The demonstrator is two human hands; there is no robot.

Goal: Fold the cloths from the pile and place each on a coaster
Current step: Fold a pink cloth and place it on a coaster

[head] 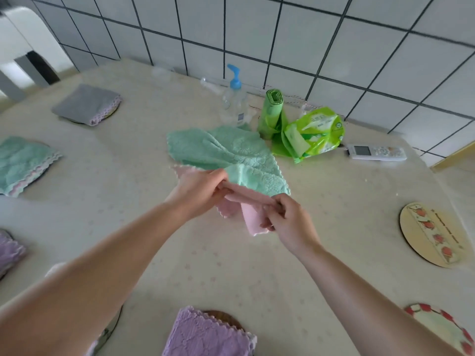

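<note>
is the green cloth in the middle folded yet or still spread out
Still spread. The green cloth lies rumpled and loose on the table, one corner draped over the pink cloth that both hands hold.

Cream table (231,265), coasters (429,235), folded cloths (87,104), green cloth (218,147), remote (376,151)

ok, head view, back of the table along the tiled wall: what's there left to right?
Folded grey cloth on its coaster → clear pump bottle with blue top → roll of green bags → green wipes packet → white remote control.
</note>
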